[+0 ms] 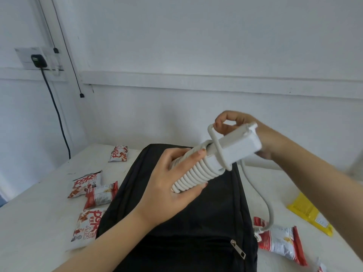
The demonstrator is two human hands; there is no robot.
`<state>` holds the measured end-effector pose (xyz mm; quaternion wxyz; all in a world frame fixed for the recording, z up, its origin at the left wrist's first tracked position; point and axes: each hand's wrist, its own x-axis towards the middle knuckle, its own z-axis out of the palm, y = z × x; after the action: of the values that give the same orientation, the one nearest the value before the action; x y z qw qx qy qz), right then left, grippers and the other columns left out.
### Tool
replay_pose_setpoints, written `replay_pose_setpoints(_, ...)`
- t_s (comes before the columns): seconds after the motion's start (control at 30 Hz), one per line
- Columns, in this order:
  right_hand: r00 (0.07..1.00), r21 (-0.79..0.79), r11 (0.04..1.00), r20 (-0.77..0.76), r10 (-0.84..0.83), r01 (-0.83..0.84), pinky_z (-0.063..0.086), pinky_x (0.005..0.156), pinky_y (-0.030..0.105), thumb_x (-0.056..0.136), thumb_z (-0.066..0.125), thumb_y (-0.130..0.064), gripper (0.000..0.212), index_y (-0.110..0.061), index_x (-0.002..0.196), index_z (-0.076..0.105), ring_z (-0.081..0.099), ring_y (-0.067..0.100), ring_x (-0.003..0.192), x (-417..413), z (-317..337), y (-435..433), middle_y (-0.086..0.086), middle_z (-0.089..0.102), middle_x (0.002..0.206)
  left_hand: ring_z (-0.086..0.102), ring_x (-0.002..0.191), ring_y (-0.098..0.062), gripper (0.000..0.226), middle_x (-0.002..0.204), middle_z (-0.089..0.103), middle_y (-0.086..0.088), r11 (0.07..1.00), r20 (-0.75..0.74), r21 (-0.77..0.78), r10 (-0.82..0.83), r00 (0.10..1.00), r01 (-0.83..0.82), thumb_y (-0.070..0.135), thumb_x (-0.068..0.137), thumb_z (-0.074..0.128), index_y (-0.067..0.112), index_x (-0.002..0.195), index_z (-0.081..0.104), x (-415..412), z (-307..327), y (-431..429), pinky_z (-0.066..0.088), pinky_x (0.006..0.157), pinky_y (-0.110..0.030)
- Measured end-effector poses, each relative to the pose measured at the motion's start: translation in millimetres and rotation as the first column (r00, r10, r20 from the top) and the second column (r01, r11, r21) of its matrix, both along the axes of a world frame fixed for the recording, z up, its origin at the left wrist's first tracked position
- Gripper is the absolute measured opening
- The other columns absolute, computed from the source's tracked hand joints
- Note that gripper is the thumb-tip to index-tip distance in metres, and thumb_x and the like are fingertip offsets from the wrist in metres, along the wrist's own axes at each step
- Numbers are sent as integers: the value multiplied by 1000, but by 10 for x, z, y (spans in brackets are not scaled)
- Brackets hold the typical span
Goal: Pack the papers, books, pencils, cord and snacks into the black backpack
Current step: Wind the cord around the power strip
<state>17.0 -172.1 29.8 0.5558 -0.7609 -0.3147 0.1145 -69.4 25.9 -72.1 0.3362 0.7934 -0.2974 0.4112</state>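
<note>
- Wall socket (pixel 38 60), far left: a black charger is plugged in, well apart from the work.
- Popcorn packets (pixel 85 185): four lie loose on the table (pixel 39 222), left of the bag, none packed.
- Left grip (pixel 172 185): my fingers and thumb are curled round the wound coil of the white extension cord (pixel 196 171), held in the air above the bag.
- Black backpack (pixel 206 213): it lies flat at the table's centre; the zip (pixel 238 250) near me looks closed, so I judge it must be opened before anything more goes in.
- Socket block (pixel 239 146): this is the cord's upper end, with a wire frame round it.
- Right grip (pixel 245 122): finger and thumb pinch the frame behind the block.
- Loose tail (pixel 261 195): it hangs unwound down to the table, and I judge winding unfinished.
- Red-and-silver packets (pixel 280 242) and a yellow packet (pixel 310 214) lie unpacked at right.
- Papers, books and pencils are not in view; whether they are packed cannot be told.
</note>
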Motion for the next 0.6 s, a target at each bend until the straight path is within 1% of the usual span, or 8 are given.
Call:
replay_pose_setpoints(0.03,999,44,998,-38,-32,34,44,42,23,88,61,-12,3,-13,89,58,50,18,50,-17,-104,25,-4,58,59,50,109,-11,66,117,45,0,999,-12,-49,11,1000,-11,27,78,70,31,135,37,6,-3,-9,46,89,-18)
replay_pose_setpoints(0.1,990,152,982,-101,-95,110,41,41,25,97,44,-6,21,-19,103,59,39,15,41,-66,-316,67,-2,44,55,50,106,-5,65,114,46,1,991,-37,-124,53,998,-57,28,78,68,32,135,37,30,0,-13,43,87,-12)
replay_pose_setpoints(0.2,987,206,968,-97,-128,146,28,38,22,102,36,-17,31,-38,118,51,28,12,41,-200,-530,101,1,36,62,47,103,3,64,109,45,4,968,-91,-200,136,986,-152,33,77,65,32,135,39,76,7,31,40,84,-5)
replay_pose_setpoints(0.27,983,147,972,-53,-177,183,27,38,22,102,34,-19,41,-49,130,41,29,9,43,-266,-553,105,0,38,63,47,102,5,63,108,44,8,958,-123,-218,162,979,-186,37,77,63,34,134,38,101,8,57,40,82,-4)
replay_pose_setpoints(0.37,938,-24,950,171,-302,310,34,43,15,102,32,-17,54,-53,141,22,36,3,43,-288,-548,112,-4,41,60,47,102,6,63,109,44,7,955,-128,-222,171,977,-197,37,77,63,32,135,38,121,-6,48,40,82,-2)
replay_pose_setpoints(0.43,889,-133,922,343,-302,365,39,53,8,100,32,-13,56,-48,143,22,45,0,48,-316,-539,126,-11,45,63,46,103,8,64,109,48,-2,953,-123,-231,170,978,-195,35,77,63,30,136,37,130,1,28,39,82,-1)
replay_pose_setpoints(0.53,858,-219,894,438,-268,390,40,64,2,99,34,-10,54,-42,142,29,53,-7,58,-383,-531,138,-28,42,73,46,102,9,64,108,50,-7,950,-128,-241,172,977,-199,35,77,62,31,136,37,147,32,-3,37,82,-1)
replay_pose_setpoints(0.6,829,-260,857,480,-285,445,40,63,3,100,34,-12,51,-40,143,31,53,-1,55,-437,-511,145,-22,50,76,46,101,8,64,108,50,-5,949,-138,-244,169,976,-199,37,77,62,33,135,36,160,43,-24,38,82,-1)
